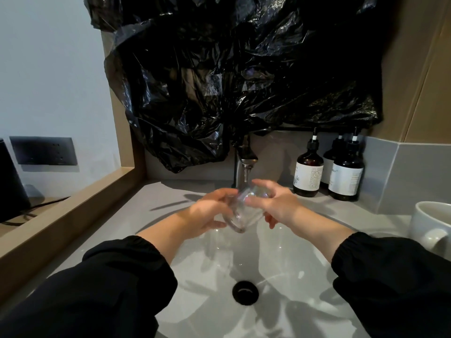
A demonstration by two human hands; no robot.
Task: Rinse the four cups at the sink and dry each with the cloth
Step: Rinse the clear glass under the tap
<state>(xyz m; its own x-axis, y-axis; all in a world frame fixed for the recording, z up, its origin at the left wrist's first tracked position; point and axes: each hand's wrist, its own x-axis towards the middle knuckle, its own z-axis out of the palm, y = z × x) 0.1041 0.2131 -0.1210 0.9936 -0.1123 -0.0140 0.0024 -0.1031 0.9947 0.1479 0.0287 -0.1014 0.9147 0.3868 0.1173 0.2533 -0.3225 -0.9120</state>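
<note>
Clear glass cup [244,213] is held tilted over the sink [305,264] basin, just under the faucet [247,162] spout, at 12 o'clock from the drain [245,292]. Left hand [210,213] is wrapped on its 9 o'clock side, fingers curled round the glass. Right hand [278,206] is clamped on the 3 o'clock side, thumb and fingers gripping it. White mug [429,223] is parked on the counter at 3 o'clock. Pump bottles [308,172] are lined up at 1 o'clock, below a black plastic sheet [231,69].

Loose black left sleeve [97,289] at seven o'clock and right sleeve [395,276] at four o'clock, both with gathered elastic cuffs; left hand [210,212] and right hand [280,206] bare.
</note>
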